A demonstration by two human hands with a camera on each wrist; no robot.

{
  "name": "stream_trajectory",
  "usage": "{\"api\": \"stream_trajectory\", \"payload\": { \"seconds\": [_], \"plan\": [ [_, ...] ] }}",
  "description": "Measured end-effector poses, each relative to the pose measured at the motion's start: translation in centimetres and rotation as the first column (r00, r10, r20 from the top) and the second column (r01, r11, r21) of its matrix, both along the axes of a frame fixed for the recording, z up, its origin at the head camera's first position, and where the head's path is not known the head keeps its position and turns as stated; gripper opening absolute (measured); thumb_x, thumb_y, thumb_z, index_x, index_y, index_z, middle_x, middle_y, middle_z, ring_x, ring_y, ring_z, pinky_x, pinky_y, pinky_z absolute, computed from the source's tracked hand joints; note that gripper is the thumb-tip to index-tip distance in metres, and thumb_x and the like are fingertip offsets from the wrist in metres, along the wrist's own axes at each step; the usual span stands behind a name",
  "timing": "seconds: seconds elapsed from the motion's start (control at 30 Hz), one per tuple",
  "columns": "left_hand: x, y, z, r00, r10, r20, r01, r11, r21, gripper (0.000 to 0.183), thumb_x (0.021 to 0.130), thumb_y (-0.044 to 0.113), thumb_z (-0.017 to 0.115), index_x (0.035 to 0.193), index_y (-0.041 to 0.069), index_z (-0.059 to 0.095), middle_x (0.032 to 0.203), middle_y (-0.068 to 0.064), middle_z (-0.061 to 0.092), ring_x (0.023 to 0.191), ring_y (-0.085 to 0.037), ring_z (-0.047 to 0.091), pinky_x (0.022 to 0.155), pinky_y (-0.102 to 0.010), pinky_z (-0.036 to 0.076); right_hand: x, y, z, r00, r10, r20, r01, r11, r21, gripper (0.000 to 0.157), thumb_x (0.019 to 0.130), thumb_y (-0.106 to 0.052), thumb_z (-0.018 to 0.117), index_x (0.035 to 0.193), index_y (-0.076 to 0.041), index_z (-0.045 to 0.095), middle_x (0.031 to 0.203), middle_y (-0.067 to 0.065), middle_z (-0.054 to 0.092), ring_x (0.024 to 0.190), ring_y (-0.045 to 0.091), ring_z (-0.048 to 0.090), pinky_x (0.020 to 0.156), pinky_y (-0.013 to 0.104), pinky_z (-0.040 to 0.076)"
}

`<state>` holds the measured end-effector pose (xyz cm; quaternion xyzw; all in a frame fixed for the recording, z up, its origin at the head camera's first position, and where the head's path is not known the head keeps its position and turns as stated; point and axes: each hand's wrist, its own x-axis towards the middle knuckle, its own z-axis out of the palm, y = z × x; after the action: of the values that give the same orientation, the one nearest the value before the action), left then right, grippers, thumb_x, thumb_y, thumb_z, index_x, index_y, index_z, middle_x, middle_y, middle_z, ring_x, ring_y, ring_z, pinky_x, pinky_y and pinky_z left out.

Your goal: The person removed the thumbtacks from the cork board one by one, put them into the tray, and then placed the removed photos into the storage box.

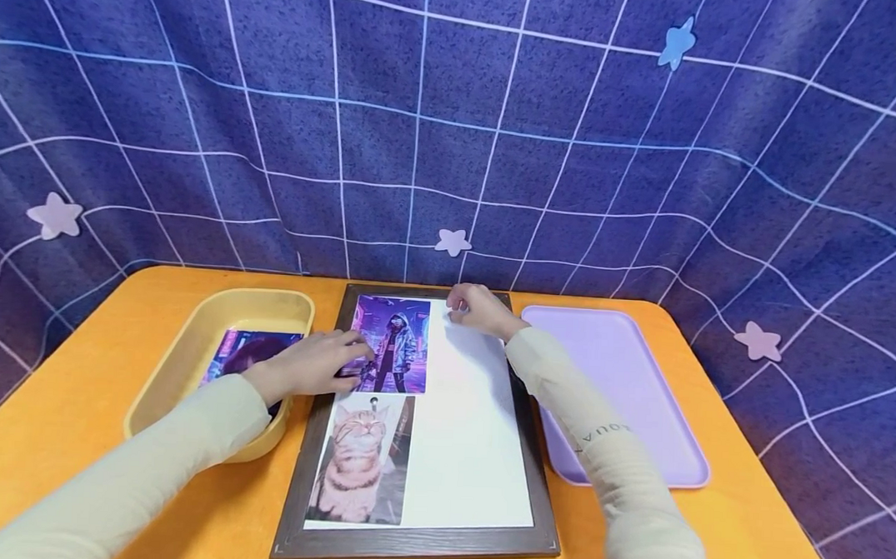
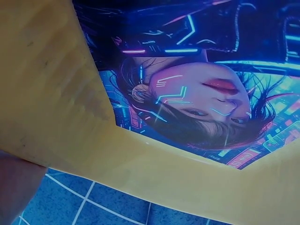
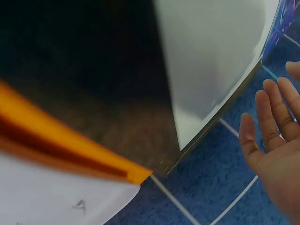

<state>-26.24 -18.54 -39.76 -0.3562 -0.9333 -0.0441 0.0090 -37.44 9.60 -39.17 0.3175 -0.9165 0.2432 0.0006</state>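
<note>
My left hand (image 1: 322,362) reaches over the left side of a dark wooden frame (image 1: 414,545), its fingertips at the left edge of a purple neon picture of a hooded figure (image 1: 396,348). Below that picture lies a photo of an orange cat (image 1: 357,463), also on the frame's white backing (image 1: 474,447). Over the upper right of the backing is my right hand (image 1: 484,309), with loosely bent fingers. In the right wrist view the same hand (image 3: 276,136) shows its palm and relaxed fingers, gripping no picture.
Left of the frame stands a yellow basin (image 1: 146,387) with a neon portrait print (image 2: 201,103) inside. A flat lilac tray (image 1: 639,379) lies to the right, partly behind my right sleeve. A blue gridded curtain (image 1: 393,160) hangs behind the orange table (image 1: 27,470).
</note>
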Motion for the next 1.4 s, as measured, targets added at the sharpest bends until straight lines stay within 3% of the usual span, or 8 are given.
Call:
{"api": "stream_trajectory", "payload": {
  "seconds": [0.2,0.47,0.67,1.03,1.4],
  "plan": [
    [-0.1,0.0,-0.1,1.000,-0.011,-0.020,0.011,1.000,0.003,0.034,0.082,0.028,0.065,0.113,0.015,0.060,0.116,-0.010,0.056,0.101,-0.028,0.056,0.085,-0.051,0.046,-0.1,-1.6,-0.2,1.000,-0.002,0.020,0.002,1.000,0.021,0.022,0.080,-0.010,0.063,0.099,0.000,0.062,0.091,0.008,0.064,0.085,0.019,0.058,0.076,0.029,0.048],
    [0.0,0.1,0.0,1.000,0.021,0.024,-0.020,1.000,-0.009,0.036,0.083,0.030,0.064,0.115,0.016,0.059,0.119,-0.010,0.055,0.106,-0.030,0.055,0.089,-0.053,0.044,-0.2,-3.4,-0.5,1.000,0.005,-0.004,-0.005,0.998,0.055,0.022,0.080,-0.012,0.063,0.100,-0.002,0.061,0.094,0.008,0.063,0.081,0.019,0.057,0.074,0.030,0.047],
    [0.0,0.2,0.0,0.999,0.034,0.039,-0.034,0.999,-0.013,0.036,0.083,0.032,0.063,0.115,0.017,0.059,0.120,-0.010,0.055,0.106,-0.029,0.054,0.090,-0.053,0.043,-0.4,-4.4,-0.5,0.999,0.003,-0.036,0.000,0.997,0.073,0.025,0.080,-0.014,0.066,0.102,-0.003,0.062,0.098,0.008,0.063,0.087,0.020,0.058,0.080,0.032,0.047],
    [-0.1,0.2,0.0,0.998,0.039,0.041,-0.038,0.999,-0.026,0.036,0.083,0.032,0.064,0.116,0.016,0.059,0.118,-0.009,0.055,0.105,-0.029,0.054,0.089,-0.053,0.044,-0.9,-5.2,-0.7,0.997,-0.077,-0.016,0.079,0.989,0.124,0.028,0.082,-0.016,0.065,0.108,-0.005,0.059,0.108,0.008,0.060,0.102,0.021,0.053,0.090,0.034,0.043],
    [-0.2,0.1,-0.1,0.997,0.049,0.056,-0.047,0.998,-0.038,0.037,0.083,0.033,0.063,0.116,0.018,0.058,0.120,-0.009,0.054,0.107,-0.029,0.054,0.090,-0.052,0.043,-1.2,-5.7,-0.9,0.995,-0.098,-0.012,0.098,0.978,0.183,0.030,0.083,-0.018,0.066,0.109,-0.006,0.059,0.111,0.007,0.061,0.107,0.021,0.053,0.094,0.034,0.041]
  ]
}}
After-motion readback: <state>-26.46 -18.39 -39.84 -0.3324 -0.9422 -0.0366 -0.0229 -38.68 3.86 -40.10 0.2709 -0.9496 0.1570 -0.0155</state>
